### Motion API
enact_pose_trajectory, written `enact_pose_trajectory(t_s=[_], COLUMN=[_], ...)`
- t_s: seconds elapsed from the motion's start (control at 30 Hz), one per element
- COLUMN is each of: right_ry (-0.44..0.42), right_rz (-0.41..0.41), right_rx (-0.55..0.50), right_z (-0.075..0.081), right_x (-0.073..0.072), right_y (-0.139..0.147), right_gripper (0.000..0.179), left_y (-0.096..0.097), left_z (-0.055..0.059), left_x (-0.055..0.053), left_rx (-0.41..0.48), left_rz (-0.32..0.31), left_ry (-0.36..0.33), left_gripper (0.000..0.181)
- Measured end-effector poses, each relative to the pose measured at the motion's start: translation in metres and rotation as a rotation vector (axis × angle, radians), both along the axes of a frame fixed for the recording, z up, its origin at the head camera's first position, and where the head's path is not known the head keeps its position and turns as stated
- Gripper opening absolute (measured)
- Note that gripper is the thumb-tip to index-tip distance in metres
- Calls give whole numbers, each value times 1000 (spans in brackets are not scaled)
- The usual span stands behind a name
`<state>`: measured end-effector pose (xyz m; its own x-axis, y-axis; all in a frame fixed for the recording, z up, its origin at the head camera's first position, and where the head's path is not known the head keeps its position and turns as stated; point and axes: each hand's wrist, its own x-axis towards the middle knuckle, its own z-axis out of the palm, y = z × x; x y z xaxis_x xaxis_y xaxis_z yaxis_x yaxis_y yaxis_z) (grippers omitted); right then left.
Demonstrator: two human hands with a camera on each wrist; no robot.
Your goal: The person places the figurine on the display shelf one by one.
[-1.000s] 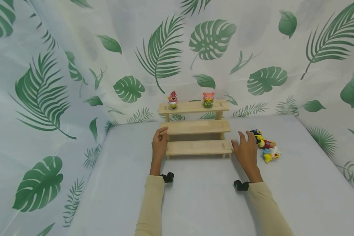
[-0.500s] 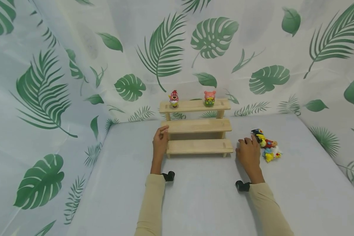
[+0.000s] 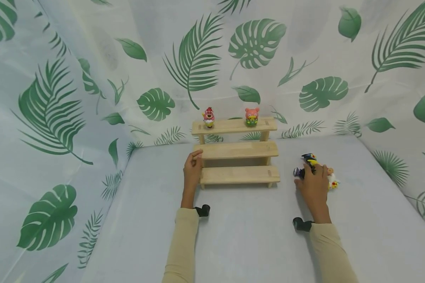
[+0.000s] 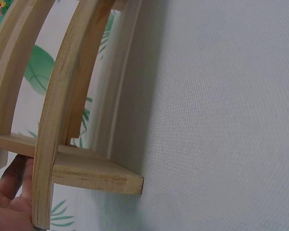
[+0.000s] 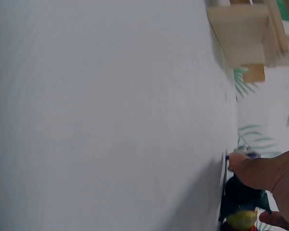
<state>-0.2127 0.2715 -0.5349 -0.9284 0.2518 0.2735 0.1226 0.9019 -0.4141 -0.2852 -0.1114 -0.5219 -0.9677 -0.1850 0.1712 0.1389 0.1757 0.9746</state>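
Note:
At the left end of the three-tier wooden shelf (image 3: 239,175), my left hand (image 3: 192,171) holds its side. In the left wrist view, fingers (image 4: 12,178) reach behind the shelf's end. My right hand (image 3: 313,188) is over a group of small figurines (image 3: 334,182) on the right. Its thumb and fingers curve round a dark figurine (image 3: 299,172), which pokes out at the left. In the right wrist view, the thumb (image 5: 255,171) touches the dark figurine (image 5: 241,192), and the hand hides some of the others. Two figurines stand on the top tier: a pink-and-red one (image 3: 209,118) and a pink-and-green one (image 3: 252,117).
A white cloth (image 3: 248,232) covers the surface under the shelf. Leaf-patterned sheets (image 3: 205,51) rise behind and at both sides. Beyond the right fingers lies a black-and-yellow figurine (image 3: 309,157).
My right hand has moved right from beside the shelf onto the figurines, its fingers bending more. The dark figurine now shows at its left. My left hand has stayed at the shelf.

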Motion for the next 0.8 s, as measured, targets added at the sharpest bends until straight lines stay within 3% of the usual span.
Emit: enact_pose_trajectory(t_s=[0.2, 0.33, 0.53, 0.7, 0.8], right_ry=[161, 201, 44, -80, -144], right_rz=[-24, -86, -166, -131, -105], right_rx=[-113, -142, -212, -318, -382], right_z=[6, 10, 5, -4, -8], right_x=[13, 21, 27, 30, 32], right_y=[17, 28, 48, 61, 67], right_gripper=[55, 53, 63, 74, 82], left_y=[0, 1, 1, 0, 1], left_z=[-1, -2, 0, 3, 14], left_x=[-1, 0, 1, 2, 8], left_rx=[-8, -16, -28, -31, -19], left_rz=[6, 16, 19, 4, -21], left_ry=[10, 16, 8, -10, -6], left_gripper=[22, 23, 26, 29, 30])
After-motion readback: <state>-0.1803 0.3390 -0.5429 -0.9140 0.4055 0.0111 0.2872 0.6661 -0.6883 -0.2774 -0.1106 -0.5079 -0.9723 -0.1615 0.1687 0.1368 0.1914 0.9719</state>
